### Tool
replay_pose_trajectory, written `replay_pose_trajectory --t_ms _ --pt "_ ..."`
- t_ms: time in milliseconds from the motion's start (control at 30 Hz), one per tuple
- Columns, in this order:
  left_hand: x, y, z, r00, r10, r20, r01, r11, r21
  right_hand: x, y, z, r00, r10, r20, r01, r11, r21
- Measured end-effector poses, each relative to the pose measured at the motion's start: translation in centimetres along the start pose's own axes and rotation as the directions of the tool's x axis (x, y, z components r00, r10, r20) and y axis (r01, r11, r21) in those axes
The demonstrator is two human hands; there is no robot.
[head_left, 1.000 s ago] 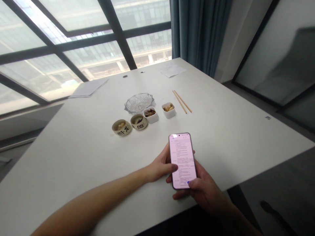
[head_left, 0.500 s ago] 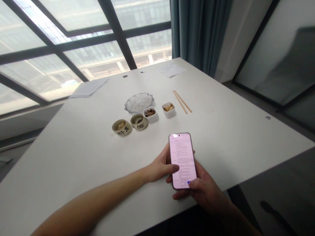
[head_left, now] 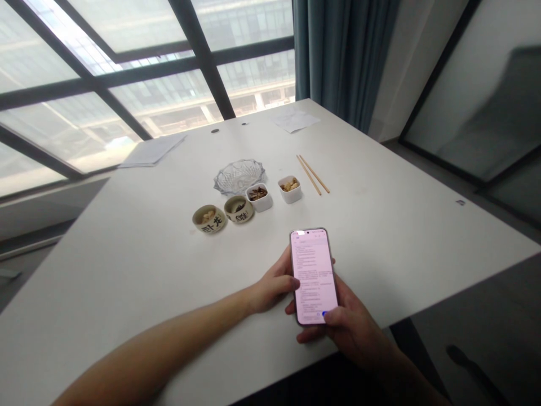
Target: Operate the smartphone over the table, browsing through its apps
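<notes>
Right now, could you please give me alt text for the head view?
Both hands, left hand and right hand, hold a lit phone over a white table; beyond it sit four small bowls, a glass dish and chopsticks.

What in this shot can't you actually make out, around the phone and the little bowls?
Head view:
- Text on the phone screen: too small and washed out to read.
- Right hand fingers: behind the phone.
- Left hand palm: turned away from the camera.
- Food in the four small bowls: too small to identify.
- Papers: overexposed by the window.
</notes>
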State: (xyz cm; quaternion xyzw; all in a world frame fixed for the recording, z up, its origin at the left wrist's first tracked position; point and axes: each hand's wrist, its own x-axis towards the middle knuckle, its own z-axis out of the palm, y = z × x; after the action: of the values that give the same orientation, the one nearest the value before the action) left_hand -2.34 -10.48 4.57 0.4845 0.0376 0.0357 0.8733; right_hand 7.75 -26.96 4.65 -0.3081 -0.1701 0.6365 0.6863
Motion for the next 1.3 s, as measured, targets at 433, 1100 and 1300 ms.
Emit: replay_pose_trajectory --t_ms 433,1100,1300 --pt "-0.04 -0.16 0.05 0.998 -0.018 -0.066 0.025 0.993 0.115 0.0 -0.03 -0.04 1.0 0.003 0.015 -0.003 1.0 0.008" --pt "0.05 -0.1 0.03 0.996 0.005 -0.085 0.007 0.99 0.142 0.07 0.13 -0.28 0.999 -0.006 0.043 0.007 1.0 -0.017" --pt "0.02 0.07 0.01 0.994 -0.013 -0.108 0.025 0.994 0.108 -0.25 -0.05 -0.24 0.998 -0.005 0.07 0.01 0.998 -0.066"
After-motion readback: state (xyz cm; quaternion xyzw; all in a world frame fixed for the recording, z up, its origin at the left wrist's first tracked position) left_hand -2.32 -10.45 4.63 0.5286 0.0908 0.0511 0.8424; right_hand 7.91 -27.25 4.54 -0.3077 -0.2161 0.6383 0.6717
